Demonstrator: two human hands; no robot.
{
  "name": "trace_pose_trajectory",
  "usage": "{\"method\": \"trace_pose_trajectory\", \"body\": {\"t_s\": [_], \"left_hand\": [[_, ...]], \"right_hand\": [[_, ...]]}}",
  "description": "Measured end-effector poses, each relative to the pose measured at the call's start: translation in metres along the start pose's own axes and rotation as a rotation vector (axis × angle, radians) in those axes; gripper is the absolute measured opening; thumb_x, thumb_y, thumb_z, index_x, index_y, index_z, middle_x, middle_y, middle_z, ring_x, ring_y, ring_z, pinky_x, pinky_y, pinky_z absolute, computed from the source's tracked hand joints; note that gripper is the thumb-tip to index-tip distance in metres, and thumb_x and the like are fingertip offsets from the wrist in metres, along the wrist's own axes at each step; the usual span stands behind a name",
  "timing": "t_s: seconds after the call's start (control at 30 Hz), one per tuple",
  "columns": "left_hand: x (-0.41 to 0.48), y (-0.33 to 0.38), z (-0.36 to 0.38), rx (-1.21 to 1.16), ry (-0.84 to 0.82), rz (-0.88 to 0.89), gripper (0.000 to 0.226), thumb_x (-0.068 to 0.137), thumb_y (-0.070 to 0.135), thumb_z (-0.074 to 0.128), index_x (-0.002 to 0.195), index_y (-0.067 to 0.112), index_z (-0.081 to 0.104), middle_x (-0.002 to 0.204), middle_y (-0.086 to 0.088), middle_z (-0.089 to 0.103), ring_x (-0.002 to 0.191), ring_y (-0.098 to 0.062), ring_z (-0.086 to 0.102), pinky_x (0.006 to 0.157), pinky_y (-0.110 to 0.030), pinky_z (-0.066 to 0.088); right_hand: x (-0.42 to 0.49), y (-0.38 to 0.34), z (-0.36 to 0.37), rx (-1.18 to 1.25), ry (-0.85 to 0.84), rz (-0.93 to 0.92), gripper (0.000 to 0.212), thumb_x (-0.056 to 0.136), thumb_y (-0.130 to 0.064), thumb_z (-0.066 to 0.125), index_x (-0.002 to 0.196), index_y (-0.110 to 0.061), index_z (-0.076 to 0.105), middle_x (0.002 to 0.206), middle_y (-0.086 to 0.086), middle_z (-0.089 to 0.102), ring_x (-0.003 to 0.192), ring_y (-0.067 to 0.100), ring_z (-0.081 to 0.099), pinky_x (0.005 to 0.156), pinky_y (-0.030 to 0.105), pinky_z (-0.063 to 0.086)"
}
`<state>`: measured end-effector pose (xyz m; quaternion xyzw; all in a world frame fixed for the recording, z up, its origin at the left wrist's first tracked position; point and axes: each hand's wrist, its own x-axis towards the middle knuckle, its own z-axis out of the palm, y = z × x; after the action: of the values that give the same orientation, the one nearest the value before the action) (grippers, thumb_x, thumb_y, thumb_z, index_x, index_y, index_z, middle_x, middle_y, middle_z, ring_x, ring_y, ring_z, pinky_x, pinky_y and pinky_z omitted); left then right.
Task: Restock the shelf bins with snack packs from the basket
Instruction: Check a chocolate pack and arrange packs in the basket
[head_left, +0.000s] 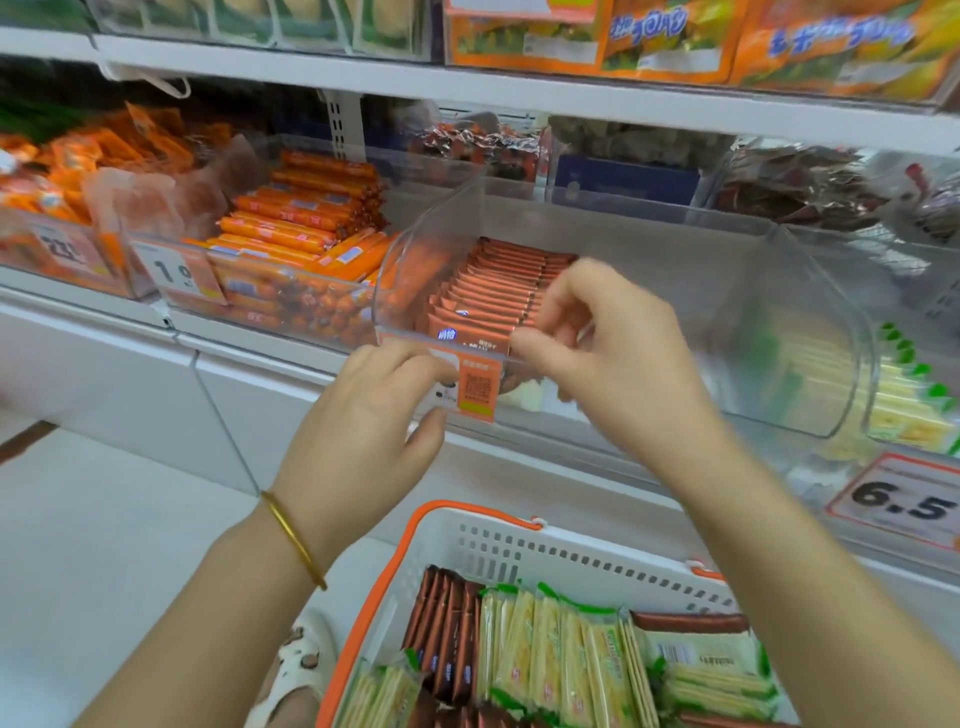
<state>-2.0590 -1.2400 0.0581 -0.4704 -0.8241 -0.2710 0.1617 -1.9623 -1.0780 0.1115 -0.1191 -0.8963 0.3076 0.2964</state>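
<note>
A clear shelf bin (434, 228) holds a row of upright orange snack packs (493, 291). My left hand (363, 415) grips the bin's front wall at its price label, fingers on top and thumb underneath. My right hand (623, 353) is at the front right of the row. Its thumb lies by the bin's front rim and its curled fingers pinch the front packs. Below stands a white basket (571, 553) with orange handles. It holds dark brown packs (447, 639) and yellow-green packs (561, 654).
A bin of orange sausages (301, 228) sits to the left, a bin of yellow-green packs (904, 405) to the right above a 6.5 price tag (898, 504). An upper shelf edge (519, 98) overhangs. My sandalled foot (296, 670) is beside the basket.
</note>
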Motion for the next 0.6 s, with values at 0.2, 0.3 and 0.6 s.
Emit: {"method": "trace_pose_trajectory", "body": {"t_s": [0.2,0.3,0.6], "left_hand": [[-0.027,0.003,0.017,0.149,-0.687,-0.085,0.037,0.095,0.036,0.048,0.131,0.030,0.046,0.134,0.011,0.043,0.127,-0.012,0.033,0.106,-0.031,0.032],[-0.029,0.004,0.024,0.151,-0.842,-0.121,0.041,0.095,0.037,0.047,0.136,0.030,0.042,0.140,0.008,0.040,0.129,-0.015,0.032,0.107,-0.033,0.032],[-0.020,-0.005,0.026,0.184,-0.904,-0.156,0.047,0.095,0.039,0.046,0.140,0.029,0.035,0.140,0.001,0.041,0.128,-0.021,0.035,0.105,-0.036,0.035]], "right_hand": [[-0.084,0.084,0.111,0.052,-0.537,0.427,0.016,0.088,-0.014,0.059,0.078,-0.023,0.051,0.065,-0.001,0.056,0.051,0.022,0.061,0.058,0.043,0.056],[-0.106,0.130,0.162,0.023,-0.704,0.573,0.010,0.091,-0.009,0.053,0.100,-0.013,0.054,0.081,0.005,0.055,0.068,0.028,0.063,0.065,0.047,0.057],[-0.116,0.170,0.227,-0.280,-0.907,0.449,0.040,0.091,-0.005,0.046,0.130,-0.013,0.046,0.131,0.012,0.054,0.118,0.029,0.052,0.095,0.037,0.044]]}}
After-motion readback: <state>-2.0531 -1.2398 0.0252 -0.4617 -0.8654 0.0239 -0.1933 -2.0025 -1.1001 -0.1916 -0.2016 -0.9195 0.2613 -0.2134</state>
